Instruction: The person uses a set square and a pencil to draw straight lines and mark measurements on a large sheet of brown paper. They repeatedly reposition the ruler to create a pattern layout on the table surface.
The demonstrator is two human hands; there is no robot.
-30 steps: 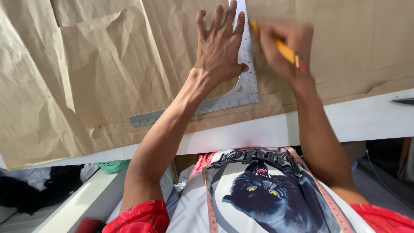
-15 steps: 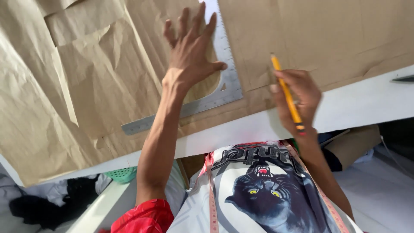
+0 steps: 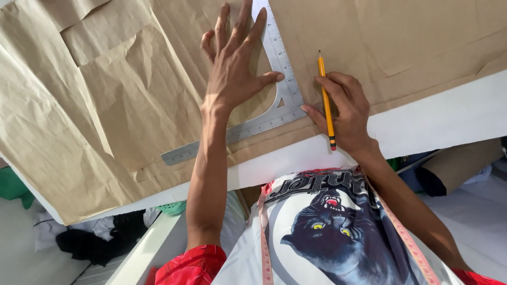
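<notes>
Head view: the left hand lies flat, fingers spread, pressing the metal square onto the brown paper. Just right of the square's corner, the right hand grips a yellow pencil, tip on the paper above the white table.

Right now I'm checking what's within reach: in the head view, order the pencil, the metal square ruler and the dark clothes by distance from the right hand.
1. Pencil: held in the right hand.
2. Metal square ruler: just left, thumb near its corner.
3. Dark clothes: far lower left, below the table.
</notes>
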